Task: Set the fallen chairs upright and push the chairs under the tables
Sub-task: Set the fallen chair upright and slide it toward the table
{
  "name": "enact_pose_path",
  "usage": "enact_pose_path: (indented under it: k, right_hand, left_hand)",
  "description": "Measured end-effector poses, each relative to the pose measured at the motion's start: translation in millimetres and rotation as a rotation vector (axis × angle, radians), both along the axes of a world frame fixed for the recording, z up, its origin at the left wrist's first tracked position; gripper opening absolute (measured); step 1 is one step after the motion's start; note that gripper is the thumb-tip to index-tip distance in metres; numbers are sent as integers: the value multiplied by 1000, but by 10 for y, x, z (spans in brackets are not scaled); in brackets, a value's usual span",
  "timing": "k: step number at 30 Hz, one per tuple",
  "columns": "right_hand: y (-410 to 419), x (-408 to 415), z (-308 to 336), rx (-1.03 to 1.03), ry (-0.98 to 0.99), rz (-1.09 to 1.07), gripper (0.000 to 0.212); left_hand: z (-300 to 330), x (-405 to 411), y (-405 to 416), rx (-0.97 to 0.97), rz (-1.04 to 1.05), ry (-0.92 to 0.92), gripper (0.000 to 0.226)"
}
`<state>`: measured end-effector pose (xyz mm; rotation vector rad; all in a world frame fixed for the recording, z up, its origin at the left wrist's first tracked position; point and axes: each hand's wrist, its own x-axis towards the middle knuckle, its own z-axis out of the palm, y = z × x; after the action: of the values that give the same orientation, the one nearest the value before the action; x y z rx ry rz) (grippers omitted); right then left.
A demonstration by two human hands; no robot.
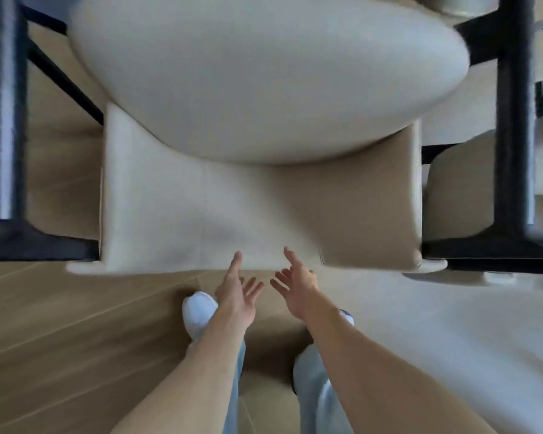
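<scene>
Both hands, left hand [237, 291] and right hand [297, 285], hover open-fingered just beside the cream chair [257, 195], poised to push.

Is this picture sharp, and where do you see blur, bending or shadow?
Head view: motion blur softens the cream upholstered chair; wide-angle bending leans the black metal legs apart; the chair's right side lies in shadow; both open hands, left hand and right hand, look fairly sharp.
</scene>
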<state>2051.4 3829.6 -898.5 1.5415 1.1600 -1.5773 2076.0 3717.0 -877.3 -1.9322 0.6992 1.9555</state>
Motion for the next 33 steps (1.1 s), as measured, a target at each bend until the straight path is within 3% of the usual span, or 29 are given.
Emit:
enact_pose_path:
  k: [5,10,14,16,20,23,29,33]
  right_hand:
    - [147,230,-930,-11,-31,-87,87]
    - [325,328,-1650,-36,49,-153,108]
    - [466,343,-1993,-102,159,-224,66]
    - [509,332,-2067,-157,224,-270,54]
    - [516,308,-2045,-158,205,-301,49]
    - [567,299,-1887,-133,162,-236,49]
    - [592,507,-1068,-46,60,-131,67]
    - [566,629,-524,41,-5,-96,76]
  left_hand:
    - [-977,237,50,-8,77,-2,75]
    - [-1677,293,201,3,104,46,57]
    - [-2067,192,12,-34,173,60,30]
    - [-2194,179,-120,-57,208,74,37]
    - [-2157,223,-243,-41,187,124,29]
    - [-1949,246,-303,-28,139,143,42]
    - [-1213,552,-317,-40,107,137,58]
    - [-668,656,-336,-88,74,95,46]
